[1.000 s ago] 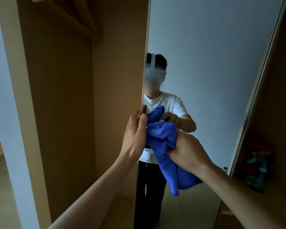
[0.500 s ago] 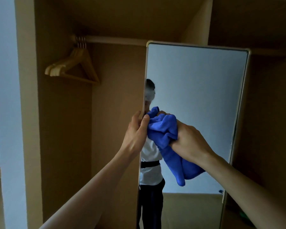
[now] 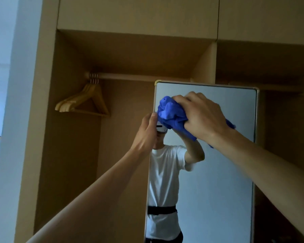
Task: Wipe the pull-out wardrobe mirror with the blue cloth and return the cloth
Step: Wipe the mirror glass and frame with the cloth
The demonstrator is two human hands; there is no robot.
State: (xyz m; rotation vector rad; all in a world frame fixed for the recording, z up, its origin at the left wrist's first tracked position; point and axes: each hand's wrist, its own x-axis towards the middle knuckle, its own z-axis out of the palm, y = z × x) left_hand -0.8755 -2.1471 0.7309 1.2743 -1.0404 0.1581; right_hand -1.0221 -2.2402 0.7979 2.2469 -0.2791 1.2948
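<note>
Right hand (image 3: 203,116), just right of the frame's centre, has its fingers curled round the bunched blue cloth (image 3: 172,116) and presses it against the upper left part of the mirror (image 3: 226,181). Most of the cloth sits as a crumpled wad to the left of the knuckles; a loose tail hangs down and to the right behind the wrist, so the cloth's long axis runs on a slant from upper left to lower right. Left hand (image 3: 147,130) grips the mirror's left edge just below the cloth, thumb on the glass side and fingers wrapped behind the edge, out of sight. The mirror is a tall panel with a thin pale metal frame, its long axis vertical; its top edge lies a little above the frame's centre and its lower end runs out of the bottom of the frame. It stands forward of the wardrobe (image 3: 74,155), whose brown interior fills the middle of the picture. In the upper left of that recess, several wooden hangers (image 3: 84,102) hang bunched at the left end of a rail (image 3: 139,77). The glass reflects a person in a white T-shirt with a black belt.
</note>
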